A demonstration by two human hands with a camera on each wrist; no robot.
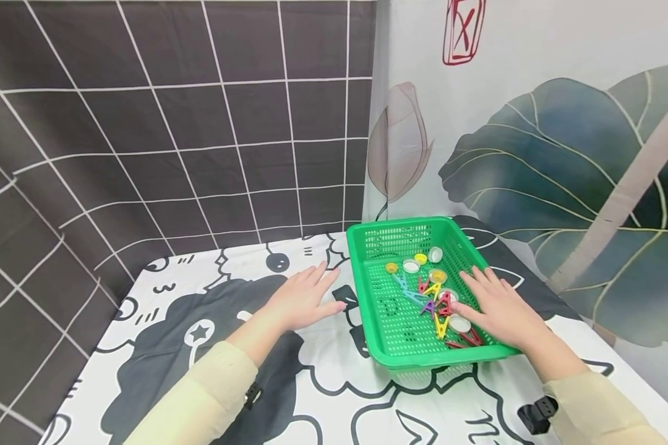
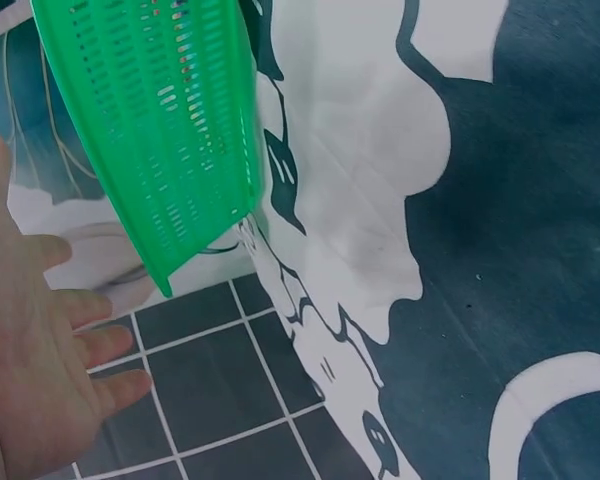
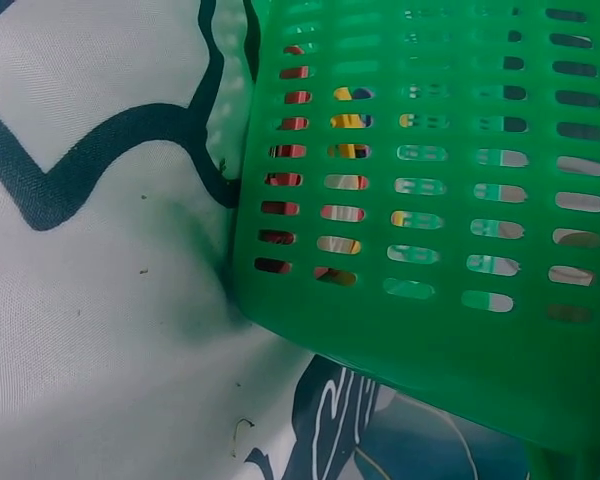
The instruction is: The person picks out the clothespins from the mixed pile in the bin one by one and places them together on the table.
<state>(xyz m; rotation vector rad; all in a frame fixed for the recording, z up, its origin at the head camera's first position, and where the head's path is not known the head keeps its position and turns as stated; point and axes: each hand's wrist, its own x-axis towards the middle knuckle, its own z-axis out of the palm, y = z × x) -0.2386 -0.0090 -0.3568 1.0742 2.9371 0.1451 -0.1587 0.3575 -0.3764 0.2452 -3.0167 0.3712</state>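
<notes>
A green plastic basket (image 1: 375, 309) holds small clothespins and round caps. Among the clothespins are light blue (image 1: 414, 297), purple (image 1: 428, 307), yellow (image 1: 441, 327) and red ones. White caps (image 1: 411, 266) and yellow caps (image 1: 420, 258) lie around them. My left hand (image 1: 302, 300) is left of the basket, fingers extended, holding nothing; the left wrist view shows its spread fingers apart from the basket wall. Over the basket's right side is my right hand (image 1: 503, 309), fingers straight; whether it touches anything is unclear. The right wrist view shows only the basket's slotted wall (image 3: 410, 325), not the hand.
A white cloth (image 1: 334, 383) with dark cartoon drawings covers the table. Behind stand a dark grid-patterned curtain (image 1: 189, 117) and a pale curtain with painted leaves (image 1: 568, 148). A small black device (image 1: 537, 414) sits at the right wrist.
</notes>
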